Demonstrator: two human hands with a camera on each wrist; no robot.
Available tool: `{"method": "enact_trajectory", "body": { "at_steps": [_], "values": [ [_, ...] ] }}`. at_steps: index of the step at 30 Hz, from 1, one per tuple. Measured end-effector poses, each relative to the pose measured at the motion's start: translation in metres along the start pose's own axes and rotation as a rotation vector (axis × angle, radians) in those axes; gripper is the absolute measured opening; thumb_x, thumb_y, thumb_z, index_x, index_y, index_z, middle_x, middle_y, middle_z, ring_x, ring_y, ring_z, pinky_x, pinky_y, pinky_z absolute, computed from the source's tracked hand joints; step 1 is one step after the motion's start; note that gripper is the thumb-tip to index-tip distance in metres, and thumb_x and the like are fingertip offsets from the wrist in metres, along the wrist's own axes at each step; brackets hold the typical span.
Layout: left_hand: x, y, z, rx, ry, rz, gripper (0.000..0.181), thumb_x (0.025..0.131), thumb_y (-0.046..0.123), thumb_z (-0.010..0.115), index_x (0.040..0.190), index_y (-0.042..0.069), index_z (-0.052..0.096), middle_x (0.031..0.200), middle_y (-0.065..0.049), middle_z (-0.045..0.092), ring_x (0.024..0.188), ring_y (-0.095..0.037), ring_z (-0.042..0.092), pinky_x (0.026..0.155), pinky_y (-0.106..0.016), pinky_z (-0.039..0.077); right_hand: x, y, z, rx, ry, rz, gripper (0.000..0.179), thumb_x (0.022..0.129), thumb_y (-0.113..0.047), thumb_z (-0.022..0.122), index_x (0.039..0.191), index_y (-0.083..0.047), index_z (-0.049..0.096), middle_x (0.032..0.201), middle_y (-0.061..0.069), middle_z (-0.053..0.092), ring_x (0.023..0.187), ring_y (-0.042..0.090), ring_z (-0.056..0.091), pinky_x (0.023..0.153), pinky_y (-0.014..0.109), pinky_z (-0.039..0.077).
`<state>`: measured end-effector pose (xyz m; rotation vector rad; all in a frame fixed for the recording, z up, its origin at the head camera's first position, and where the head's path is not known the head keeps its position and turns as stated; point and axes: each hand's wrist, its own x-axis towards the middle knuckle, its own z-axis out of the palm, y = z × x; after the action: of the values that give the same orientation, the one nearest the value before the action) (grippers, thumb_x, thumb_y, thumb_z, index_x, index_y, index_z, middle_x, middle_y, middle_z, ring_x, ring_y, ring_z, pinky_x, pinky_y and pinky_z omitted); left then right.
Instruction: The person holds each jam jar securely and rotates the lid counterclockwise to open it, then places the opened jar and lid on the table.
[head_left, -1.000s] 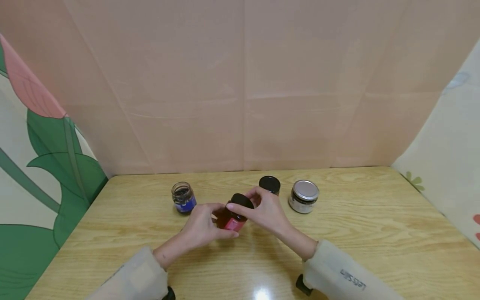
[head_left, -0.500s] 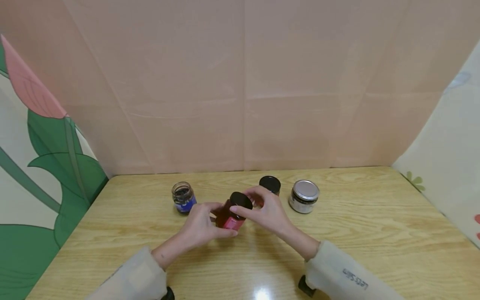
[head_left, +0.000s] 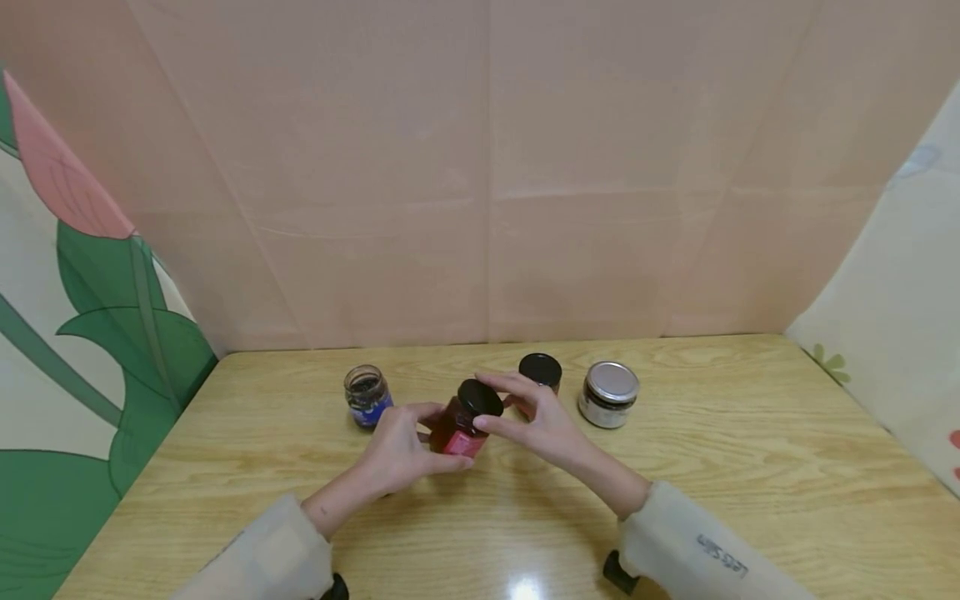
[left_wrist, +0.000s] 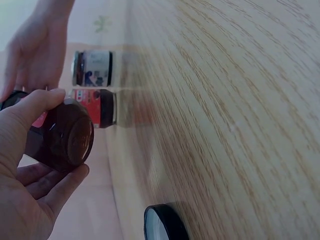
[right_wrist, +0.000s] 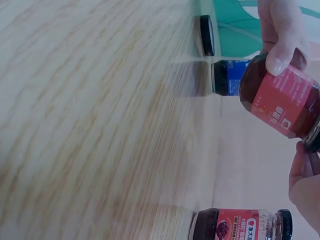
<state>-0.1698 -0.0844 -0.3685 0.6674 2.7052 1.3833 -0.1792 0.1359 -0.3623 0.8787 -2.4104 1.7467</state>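
Observation:
A dark jar [head_left: 459,427] with a pink label and a black lid [head_left: 480,397] is held tilted above the table. My left hand [head_left: 401,446] grips its glass body, thumb on the near side and fingers behind; the jar's round base [left_wrist: 80,140] faces the left wrist view. At the lid's rim are the thumb and fingertips of my right hand [head_left: 536,421], pinching it from the right. An open jar [head_left: 367,398] with a blue label stands left of my hands. Behind my right hand is a red-labelled jar [right_wrist: 239,225] with a black lid, partly hidden in the head view.
To the right stands a jar [head_left: 609,393] with a silver lid and a pale label. A loose black lid [right_wrist: 206,35] lies on the wooden table [head_left: 712,450], mostly hidden by my left hand in the head view. A pink backdrop [head_left: 487,167] rises behind the table.
The held jar has shifted slightly left and up. My right hand has turned at the lid, its thumb moving right along the rim. The standing jars keep their places.

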Motion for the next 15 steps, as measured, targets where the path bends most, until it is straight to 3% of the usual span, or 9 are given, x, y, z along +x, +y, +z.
{"method": "enact_trajectory", "body": {
  "at_steps": [15],
  "values": [
    [0.0004,-0.0018,-0.0010,0.010,0.000,0.004,0.056,0.067,0.031,0.088,0.111,0.004,0.067,0.104,-0.005,0.070,0.093,-0.017,0.067,0.073,-0.022,0.057,0.0008,0.0006,-0.0017,0.017,-0.051,-0.056,0.054,0.086,-0.010,0.071,0.137,-0.004,0.052,0.137,0.011,0.054,0.119,0.025,0.051,0.091,0.032,0.048]
  ]
}}
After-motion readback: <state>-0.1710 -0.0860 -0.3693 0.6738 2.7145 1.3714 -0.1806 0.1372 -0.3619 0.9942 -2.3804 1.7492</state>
